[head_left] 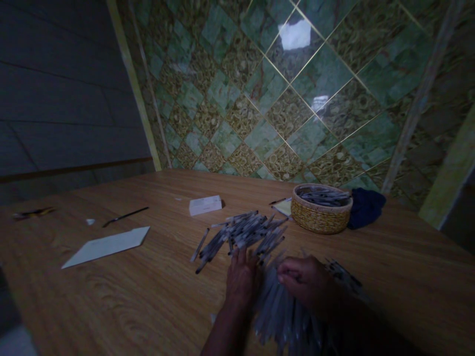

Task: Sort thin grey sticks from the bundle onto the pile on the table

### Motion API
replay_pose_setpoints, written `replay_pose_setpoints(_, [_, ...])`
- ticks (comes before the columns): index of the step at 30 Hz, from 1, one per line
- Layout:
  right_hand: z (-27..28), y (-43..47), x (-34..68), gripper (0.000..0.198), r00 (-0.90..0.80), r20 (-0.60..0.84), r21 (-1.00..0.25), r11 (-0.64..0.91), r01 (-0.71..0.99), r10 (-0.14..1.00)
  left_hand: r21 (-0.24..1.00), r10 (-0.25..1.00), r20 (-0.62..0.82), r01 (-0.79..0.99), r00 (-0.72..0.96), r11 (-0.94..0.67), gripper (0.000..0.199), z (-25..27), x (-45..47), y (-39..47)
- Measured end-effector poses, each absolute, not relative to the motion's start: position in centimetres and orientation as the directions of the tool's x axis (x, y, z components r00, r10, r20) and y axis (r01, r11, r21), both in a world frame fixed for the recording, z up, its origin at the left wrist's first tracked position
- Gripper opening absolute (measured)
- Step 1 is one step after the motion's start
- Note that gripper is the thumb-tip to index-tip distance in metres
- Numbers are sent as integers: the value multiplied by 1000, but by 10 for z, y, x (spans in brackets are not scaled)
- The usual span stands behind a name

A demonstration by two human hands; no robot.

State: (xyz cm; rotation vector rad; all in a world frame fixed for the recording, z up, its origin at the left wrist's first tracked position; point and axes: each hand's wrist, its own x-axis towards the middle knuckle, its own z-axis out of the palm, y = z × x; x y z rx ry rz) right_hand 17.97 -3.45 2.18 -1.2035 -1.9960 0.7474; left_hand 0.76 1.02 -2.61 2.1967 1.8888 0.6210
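My left hand point(242, 274) reaches to the near edge of a loose pile of pens point(247, 230) with dark ends and greyish barrels, its fingers forward and touching the pens. To its right, my right hand point(306, 279) is closed, thumb against curled fingers. Whatever it pinches is hidden and blurred. Below and between the hands spreads a heap of long, clear plastic sleeves or tubes point(282, 316), smeared by motion. More dark-tipped pens point(345, 277) lie just beyond my right hand, partly covered by it.
A woven basket point(321, 217) full of pens stands at the back right, beside a dark blue cloth point(366, 207) and a yellowish pad point(284, 206). A white box point(205, 205), pale card point(107, 246), thin black stick point(125, 216) and yellow-black tool point(34, 213) lie leftward. A tiled wall stands behind.
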Motion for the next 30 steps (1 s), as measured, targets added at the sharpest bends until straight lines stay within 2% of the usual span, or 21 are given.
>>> replay_pose_setpoints(4, [21, -79, 192, 16, -417, 150, -687, 397, 609, 897, 371, 981, 140, 912, 131, -174, 30, -33, 15, 16])
replay_pose_setpoints(9, [5, -102, 218, 22, -472, 49, -605, 403, 687, 880, 427, 976, 184, 885, 118, -187, 25, -32, 20, 18])
replay_pose_setpoints(14, [-14, -107, 231, 22, -272, 159, -592, 312, 743, 949, 585, 957, 289, 796, -27, -154, 18, -21, 15, 17])
replay_pose_setpoints(17, [-18, -103, 234, 20, -223, 192, -657, 294, 695, 956, 723, 933, 336, 671, -132, -165, 21, -15, 11, 14])
replay_pose_setpoints(19, [-18, -97, 237, 20, -151, 207, -712, 255, 655, 967, 795, 935, 326, 575, -137, -193, 22, -12, 11, 11])
replay_pose_setpoints(23, [-20, -81, 250, 25, 87, 236, -842, 159, 515, 968, 968, 978, 191, 181, -84, -173, 22, -7, 18, -1])
replay_pose_setpoints(25, [-20, -75, 256, 40, 187, 262, -874, 151, 461, 947, 991, 990, 134, 14, -35, -133, 22, -3, 24, -8])
replay_pose_setpoints(26, [-20, -74, 258, 45, 211, 269, -881, 151, 449, 940, 993, 993, 117, -12, 3, -117, 22, 0, 26, -11])
replay_pose_setpoints(30, [-15, -77, 261, 34, 129, 222, -877, 140, 461, 967, 997, 992, 77, -30, 96, -75, 22, 7, 32, -18])
